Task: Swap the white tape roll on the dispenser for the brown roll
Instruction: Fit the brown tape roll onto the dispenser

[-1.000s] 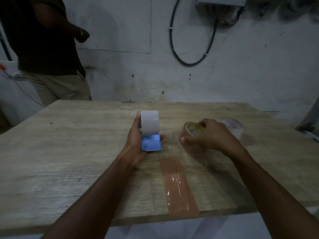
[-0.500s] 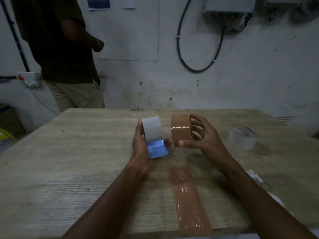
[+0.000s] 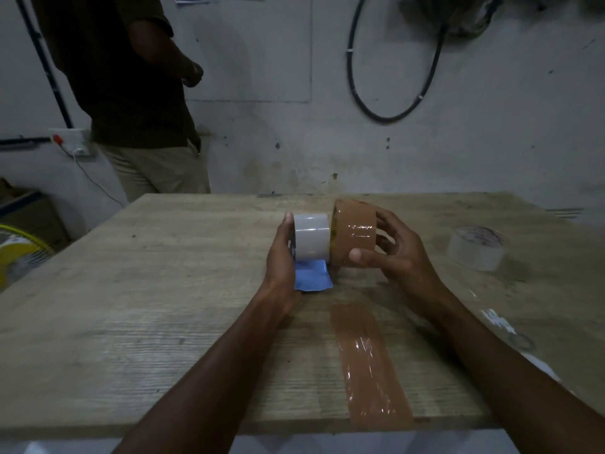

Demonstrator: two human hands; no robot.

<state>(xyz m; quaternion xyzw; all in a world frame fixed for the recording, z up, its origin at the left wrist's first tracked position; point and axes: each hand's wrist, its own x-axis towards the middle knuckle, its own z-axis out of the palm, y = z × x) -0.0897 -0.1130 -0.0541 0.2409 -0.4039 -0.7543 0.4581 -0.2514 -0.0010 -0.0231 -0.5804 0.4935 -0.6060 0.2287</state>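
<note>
White tape roll (image 3: 311, 235) still sits on the blue dispenser (image 3: 312, 279), both held up by the left hand (image 3: 282, 257), fingers wrapped around the roll and dispenser, just above the middle of the bench (image 3: 131, 290). Brown roll (image 3: 355, 235) is now lifted off the bench in the right hand (image 3: 393, 257), thumb under, fingers spread across its far face, gripping it firmly; a second ago it lay flat on the wood under that hand. It now stands on edge, touching or just beside the white roll. Means swap is only staged: white roll not yet off. Clear tape roll (image 3: 478, 247) lies near the right edge; brown tape strip (image 3: 370, 365) stuck down to the near edge. Another person (image 3: 131, 93) stands beyond the far left corner.
</note>
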